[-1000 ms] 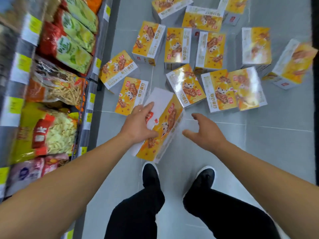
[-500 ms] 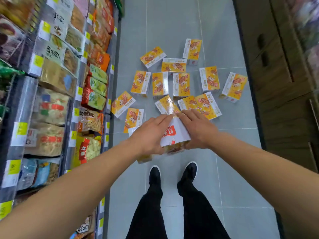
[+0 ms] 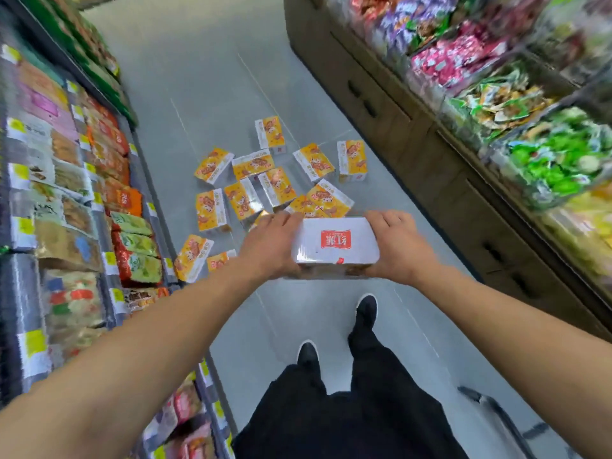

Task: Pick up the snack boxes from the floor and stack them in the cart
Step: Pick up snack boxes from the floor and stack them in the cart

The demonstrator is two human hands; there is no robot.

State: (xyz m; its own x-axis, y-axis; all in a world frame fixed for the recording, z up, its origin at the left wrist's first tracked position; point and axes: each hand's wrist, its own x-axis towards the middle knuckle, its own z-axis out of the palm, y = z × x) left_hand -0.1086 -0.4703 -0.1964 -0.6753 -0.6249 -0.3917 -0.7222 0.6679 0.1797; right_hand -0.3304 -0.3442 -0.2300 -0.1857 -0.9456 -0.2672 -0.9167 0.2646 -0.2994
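Fingers (image 3: 284, 217) of both hands clasp red-logoed white snack box (image 3: 335, 245).

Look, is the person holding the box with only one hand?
No, the left hand and the right hand grip opposite ends of the white-topped snack box.

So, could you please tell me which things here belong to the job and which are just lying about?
Job: held snack box, clamped between left hand and right hand; scattered snack boxes on floor.

Not the job: bagged snacks on left shelves; candy bins on the right.
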